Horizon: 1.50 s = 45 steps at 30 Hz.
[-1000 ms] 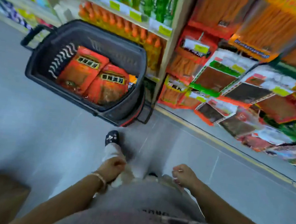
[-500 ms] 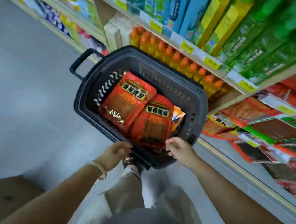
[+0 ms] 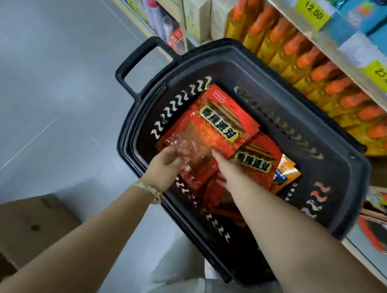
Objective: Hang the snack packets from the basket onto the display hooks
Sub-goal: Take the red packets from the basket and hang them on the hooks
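Both hands are inside the basket (image 3: 249, 56), at its near-left part.

Left hand (image 3: 163, 169): fingers (image 3: 175, 150) curled over the near end of the top red packet (image 3: 214, 124), clamped on it at the clear window section. Bracelet (image 3: 146, 186) on that wrist.

Right hand (image 3: 226, 173): just right of the left-hand grip, one finger laid straight against the same packet's near edge. The remaining fingers are tucked among the packets, so I cannot tell whether it grips.

Top red packet: long axis runs from the grip away toward the basket's far wall, leaning slightly right. The header end with the small logo points away from the hands; the window end sits in the grip. The black-and-gold label band crosses it beyond the fingers.

Second red packet (image 3: 255, 162): right of the grip, partly under the top one, roughly parallel. Yellow packet (image 3: 286, 172) further right, touching it.

Basket handle (image 3: 133, 68) lies beyond and left of the grip. Orange-capped bottles (image 3: 315, 70) line the shelf past the far rim.
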Tool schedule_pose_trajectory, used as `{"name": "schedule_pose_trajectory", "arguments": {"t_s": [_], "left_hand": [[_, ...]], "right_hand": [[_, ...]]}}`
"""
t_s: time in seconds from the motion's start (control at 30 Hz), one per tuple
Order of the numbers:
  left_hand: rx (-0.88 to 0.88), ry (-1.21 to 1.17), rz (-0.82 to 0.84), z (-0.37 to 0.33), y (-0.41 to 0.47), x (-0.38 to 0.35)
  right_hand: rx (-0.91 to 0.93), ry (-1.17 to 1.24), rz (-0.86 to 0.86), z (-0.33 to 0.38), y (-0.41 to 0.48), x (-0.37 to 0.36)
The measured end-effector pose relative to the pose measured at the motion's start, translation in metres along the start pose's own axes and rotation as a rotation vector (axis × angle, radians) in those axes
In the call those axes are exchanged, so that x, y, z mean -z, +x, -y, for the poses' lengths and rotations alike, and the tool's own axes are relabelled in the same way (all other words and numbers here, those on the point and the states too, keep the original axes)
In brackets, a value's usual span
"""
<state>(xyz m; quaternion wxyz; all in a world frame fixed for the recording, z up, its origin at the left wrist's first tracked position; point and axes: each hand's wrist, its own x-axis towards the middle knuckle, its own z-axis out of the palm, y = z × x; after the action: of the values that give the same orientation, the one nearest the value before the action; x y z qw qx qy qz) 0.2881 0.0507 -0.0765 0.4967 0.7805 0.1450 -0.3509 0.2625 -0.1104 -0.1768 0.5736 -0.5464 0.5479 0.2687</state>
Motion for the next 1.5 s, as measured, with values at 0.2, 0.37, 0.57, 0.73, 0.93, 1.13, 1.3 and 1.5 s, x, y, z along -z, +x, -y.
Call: {"name": "schedule_pose_trajectory", "arguments": {"t_s": [0.2, 0.37, 0.57, 0.73, 0.93, 1.13, 1.3, 1.5], "left_hand": [[0.025, -0.07, -0.026, 0.005, 0.009, 0.006], [0.07, -0.124, -0.005, -0.001, 0.012, 0.007], [0.087, 0.119, -0.012, -0.016, 0.014, 0.008], [0.365, -0.212, 0.205, -0.043, 0.008, 0.014], [0.26, -0.208, -0.082, -0.018, 0.009, 0.037], [0.268, -0.096, -0.178, 0.01, 0.011, 0.049], [0.242, -0.126, -0.177, 0.017, 0.016, 0.051], [0.273, -0.206, -0.148, 0.009, 0.003, 0.05]], "right_hand": [[0.124, -0.002, -0.169, -0.009, 0.015, -0.007], [0.239, -0.022, -0.232, -0.018, -0.012, 0.046], [0.196, 0.163, 0.059, 0.001, -0.058, 0.104], [0.197, 0.19, 0.276, 0.02, -0.087, 0.081], [0.168, -0.089, 0.208, 0.025, -0.066, 0.032], [-0.04, 0.154, -0.187, 0.019, 0.001, 0.008], [0.033, 0.04, -0.28, 0.017, 0.029, 0.0], [0.064, 0.366, -0.306, -0.011, -0.02, 0.03]]}}
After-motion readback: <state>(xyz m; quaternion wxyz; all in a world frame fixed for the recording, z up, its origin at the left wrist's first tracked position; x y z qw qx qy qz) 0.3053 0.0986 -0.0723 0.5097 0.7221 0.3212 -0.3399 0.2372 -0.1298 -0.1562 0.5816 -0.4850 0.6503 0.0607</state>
